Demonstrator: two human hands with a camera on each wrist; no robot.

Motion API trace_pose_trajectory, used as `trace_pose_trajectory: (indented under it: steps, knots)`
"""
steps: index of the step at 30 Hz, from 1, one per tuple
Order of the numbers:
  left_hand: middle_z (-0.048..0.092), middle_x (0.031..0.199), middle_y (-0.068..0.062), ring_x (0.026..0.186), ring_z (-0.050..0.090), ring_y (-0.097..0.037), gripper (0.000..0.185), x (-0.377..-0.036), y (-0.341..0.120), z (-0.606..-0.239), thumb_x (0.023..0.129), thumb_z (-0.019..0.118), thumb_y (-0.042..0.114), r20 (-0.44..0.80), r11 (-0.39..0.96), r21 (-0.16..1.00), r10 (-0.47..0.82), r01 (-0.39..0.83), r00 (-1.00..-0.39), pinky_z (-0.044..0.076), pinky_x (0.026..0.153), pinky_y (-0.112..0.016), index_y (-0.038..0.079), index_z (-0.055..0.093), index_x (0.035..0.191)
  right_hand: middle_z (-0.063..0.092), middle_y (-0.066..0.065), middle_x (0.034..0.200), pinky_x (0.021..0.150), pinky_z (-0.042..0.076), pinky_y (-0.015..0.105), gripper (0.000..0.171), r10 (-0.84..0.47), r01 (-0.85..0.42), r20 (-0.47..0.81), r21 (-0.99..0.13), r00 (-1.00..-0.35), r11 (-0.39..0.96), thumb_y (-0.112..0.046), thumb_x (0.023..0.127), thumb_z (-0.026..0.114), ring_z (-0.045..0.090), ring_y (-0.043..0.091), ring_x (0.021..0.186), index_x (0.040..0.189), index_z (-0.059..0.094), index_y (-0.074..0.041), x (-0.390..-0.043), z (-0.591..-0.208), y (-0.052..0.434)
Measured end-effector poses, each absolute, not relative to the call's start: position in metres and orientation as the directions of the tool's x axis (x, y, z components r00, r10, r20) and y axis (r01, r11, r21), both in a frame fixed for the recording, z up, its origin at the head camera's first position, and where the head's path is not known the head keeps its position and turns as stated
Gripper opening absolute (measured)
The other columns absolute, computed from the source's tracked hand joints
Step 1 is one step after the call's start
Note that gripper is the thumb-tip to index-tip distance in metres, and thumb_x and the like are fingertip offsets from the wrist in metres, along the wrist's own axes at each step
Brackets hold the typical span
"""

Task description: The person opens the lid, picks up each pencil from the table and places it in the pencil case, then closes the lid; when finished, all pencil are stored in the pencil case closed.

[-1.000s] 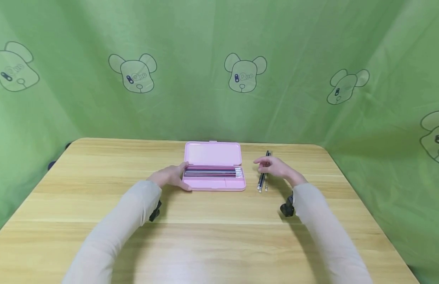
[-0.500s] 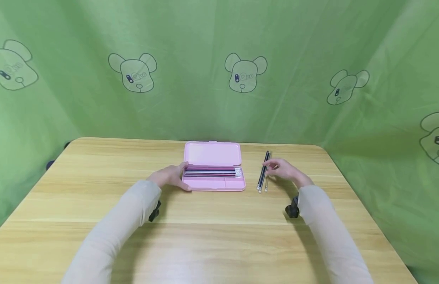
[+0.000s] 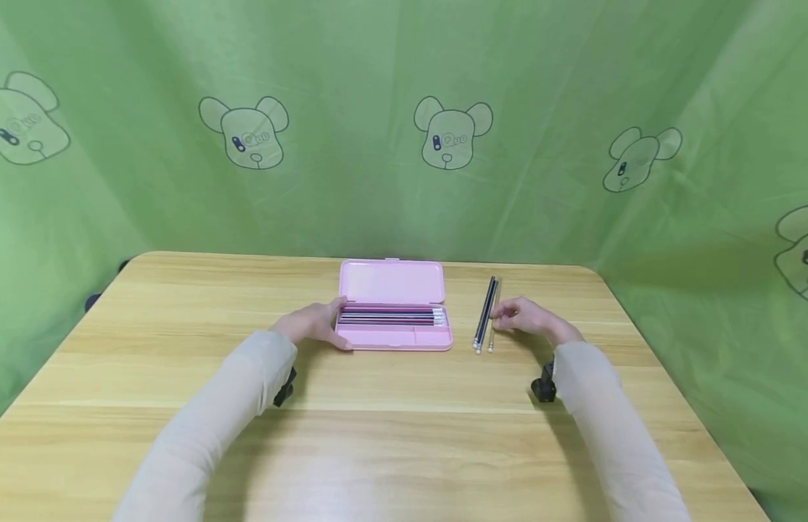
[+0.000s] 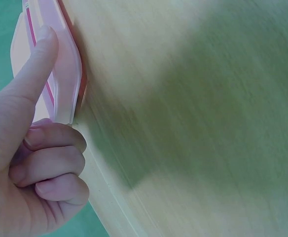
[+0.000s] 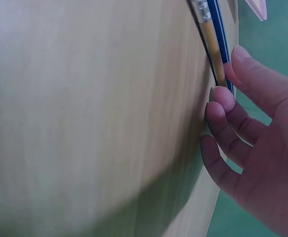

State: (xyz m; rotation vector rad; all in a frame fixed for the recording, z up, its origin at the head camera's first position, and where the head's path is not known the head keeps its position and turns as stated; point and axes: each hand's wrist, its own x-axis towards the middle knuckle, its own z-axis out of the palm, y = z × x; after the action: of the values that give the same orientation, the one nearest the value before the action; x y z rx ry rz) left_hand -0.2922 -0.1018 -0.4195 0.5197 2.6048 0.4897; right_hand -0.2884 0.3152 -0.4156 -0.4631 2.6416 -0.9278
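A pink pencil case [image 3: 381, 338] lies with its lid raised, and several striped pencils [image 3: 387, 317] fill its rear compartment. My left hand [image 3: 312, 322] grips the case's left end; in the left wrist view its thumb lies over the case and the other fingers curl below. To the right of the case, several dark pencils [image 3: 484, 312] lie side by side, eraser ends towards me. A yellow pencil [image 5: 211, 42] lies along their right side. My right hand [image 3: 524, 319] pinches this yellow pencil about midway, with the fingertips hiding part of it.
The wooden table [image 3: 391, 435] carries the case and pencils near its far edge. A green curtain [image 3: 352, 181] with bear-head drawings stands behind and at both sides. The case's front compartment is split by a small divider.
My right hand has drawn back to the right from over the dark pencils to the yellow one, which now shows more fully. The left hand and the case have stayed put.
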Motion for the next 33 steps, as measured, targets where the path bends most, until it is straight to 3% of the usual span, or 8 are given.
trace_pose_trajectory:
  steps: [4,10,13,17,20,23,29,33]
  knots:
    - [0.035,0.137,-0.032,0.126,0.035,-0.041,0.109,-0.281,-0.099,-0.406,0.068,0.076,0.046,-0.360,0.871,0.424,0.412,0.247,-0.837,0.029,0.106,-0.047,0.004,0.011,0.146,0.061,0.022,0.106,0.085,0.045,0.038,0.030,-0.396,-0.191,-0.199,-0.634,-0.896,0.750,-0.014,0.087,0.061,0.054,0.027,0.095,0.108,0.060,0.008,-0.288,-0.414,0.316]
    - [0.033,0.138,-0.031,0.127,0.034,-0.040,0.104,-0.275,-0.098,-0.401,0.073,0.074,0.042,-0.350,0.872,0.415,0.417,0.261,-0.839,0.028,0.107,-0.047,0.004,0.010,0.146,0.059,0.017,0.097,0.078,0.044,0.031,0.033,-0.326,-0.145,-0.194,-0.613,-0.925,0.776,-0.015,0.086,0.062,0.053,0.023,0.088,0.108,0.056,0.008,-0.288,-0.415,0.320]
    - [0.033,0.138,-0.031,0.128,0.034,-0.041,0.104,-0.276,-0.098,-0.402,0.072,0.074,0.042,-0.352,0.874,0.413,0.414,0.257,-0.839,0.028,0.107,-0.048,0.004,0.010,0.146,0.056,0.022,0.099,0.078,0.046,0.036,0.044,-0.267,-0.097,-0.196,-0.607,-0.944,0.789,-0.017,0.086,0.062,0.053,0.027,0.087,0.116,0.046,0.010,-0.287,-0.414,0.318]
    - [0.034,0.138,-0.031,0.128,0.034,-0.040,0.104,-0.277,-0.098,-0.402,0.072,0.074,0.043,-0.357,0.876,0.412,0.407,0.249,-0.841,0.028,0.106,-0.048,0.005,0.011,0.146,0.052,0.031,0.107,0.090,0.042,0.050,0.060,-0.223,-0.068,-0.209,-0.566,-0.952,0.821,-0.020,0.085,0.064,0.052,0.037,0.096,0.126,0.035,0.013,-0.287,-0.411,0.311]
    - [0.034,0.138,-0.031,0.128,0.034,-0.040,0.105,-0.277,-0.098,-0.402,0.072,0.074,0.043,-0.356,0.875,0.416,0.407,0.247,-0.841,0.028,0.107,-0.048,0.005,0.011,0.146,0.052,0.029,0.105,0.090,0.042,0.050,0.065,-0.202,-0.049,-0.228,-0.538,-0.952,0.841,-0.020,0.084,0.064,0.051,0.036,0.095,0.129,0.031,0.015,-0.289,-0.410,0.305]
    - [0.033,0.138,-0.031,0.128,0.033,-0.041,0.106,-0.277,-0.097,-0.402,0.071,0.075,0.043,-0.357,0.874,0.419,0.407,0.244,-0.841,0.028,0.107,-0.048,0.005,0.010,0.146,0.052,0.026,0.101,0.085,0.044,0.046,0.064,-0.176,-0.019,-0.255,-0.519,-0.951,0.854,-0.016,0.084,0.064,0.051,0.031,0.089,0.128,0.030,0.015,-0.290,-0.410,0.303]
    - [0.033,0.138,-0.031,0.127,0.034,-0.041,0.106,-0.278,-0.098,-0.403,0.071,0.074,0.043,-0.361,0.877,0.414,0.404,0.243,-0.841,0.028,0.106,-0.048,0.005,0.010,0.146,0.052,0.032,0.108,0.085,0.048,0.045,0.050,-0.122,0.039,-0.285,-0.499,-0.951,0.865,-0.006,0.082,0.059,0.056,0.032,0.089,0.122,0.037,0.016,-0.289,-0.409,0.301]
    - [0.033,0.138,-0.031,0.127,0.034,-0.041,0.106,-0.278,-0.098,-0.404,0.071,0.074,0.044,-0.358,0.876,0.414,0.406,0.247,-0.841,0.029,0.106,-0.048,0.005,0.010,0.146,0.056,0.027,0.099,0.074,0.054,0.034,0.046,-0.098,0.083,-0.292,-0.550,-0.951,0.831,-0.001,0.082,0.057,0.061,0.024,0.076,0.120,0.039,0.017,-0.287,-0.409,0.301]
